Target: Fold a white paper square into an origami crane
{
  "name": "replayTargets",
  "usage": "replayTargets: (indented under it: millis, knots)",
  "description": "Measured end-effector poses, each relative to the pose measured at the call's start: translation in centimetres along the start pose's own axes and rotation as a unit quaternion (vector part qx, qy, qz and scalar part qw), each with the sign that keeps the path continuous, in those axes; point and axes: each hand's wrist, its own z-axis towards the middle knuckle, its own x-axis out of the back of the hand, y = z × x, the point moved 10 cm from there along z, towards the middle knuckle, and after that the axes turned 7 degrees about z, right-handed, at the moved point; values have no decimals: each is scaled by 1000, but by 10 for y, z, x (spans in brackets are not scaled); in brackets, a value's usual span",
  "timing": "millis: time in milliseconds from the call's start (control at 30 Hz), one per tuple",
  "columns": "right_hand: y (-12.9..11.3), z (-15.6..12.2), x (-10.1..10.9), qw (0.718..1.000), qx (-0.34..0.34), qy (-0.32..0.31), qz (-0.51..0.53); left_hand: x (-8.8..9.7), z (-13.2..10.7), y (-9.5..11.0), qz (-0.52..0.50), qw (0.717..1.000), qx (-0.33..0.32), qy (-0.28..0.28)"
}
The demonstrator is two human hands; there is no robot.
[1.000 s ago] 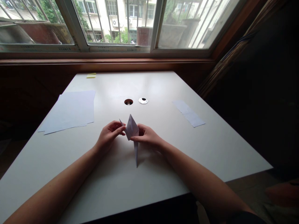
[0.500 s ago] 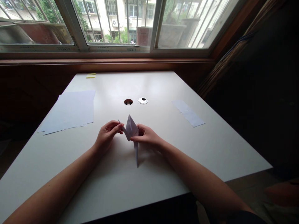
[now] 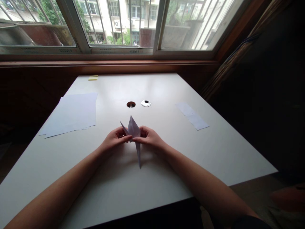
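Between my two hands is a folded white paper origami piece (image 3: 133,128), held just above the table. It has a broad pointed flap at the top, a thin spike slanting up to the left and a long narrow point hanging down toward me. My left hand (image 3: 118,136) pinches its lower left part, thumb in front and fingers behind. From the other side my right hand (image 3: 149,136) grips the body near its lower right edge, thumb across the front. The fingers behind the paper are partly hidden.
White sheets of paper (image 3: 73,111) lie on the left of the white table (image 3: 164,178). A paper strip (image 3: 192,116) rests at the right. Farther back are a round hole (image 3: 131,104), its cover (image 3: 146,103) and a yellow paper piece (image 3: 93,77). A barred window (image 3: 119,25) stands behind.
My left hand has let go of the thin spike and moved down and right onto the origami's lower body. The right hand keeps its grip; the paper has shifted slightly up and left.
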Motion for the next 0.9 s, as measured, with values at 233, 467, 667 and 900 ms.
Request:
replayTargets:
  millis: [233,467,667,900]
  knots:
    - [-4,2,14,998,40,50,-16,18,0,-11,-87,991,-7,97]
    - [-4,2,7,997,67,28,-39,10,2,-10,-80,995,-13,56]
    - [-14,-4,3,991,111,30,-71,13,3,-14,-102,992,1,73]
    - [-49,-20,-20,919,291,-14,-266,12,3,-11,-148,986,18,80]
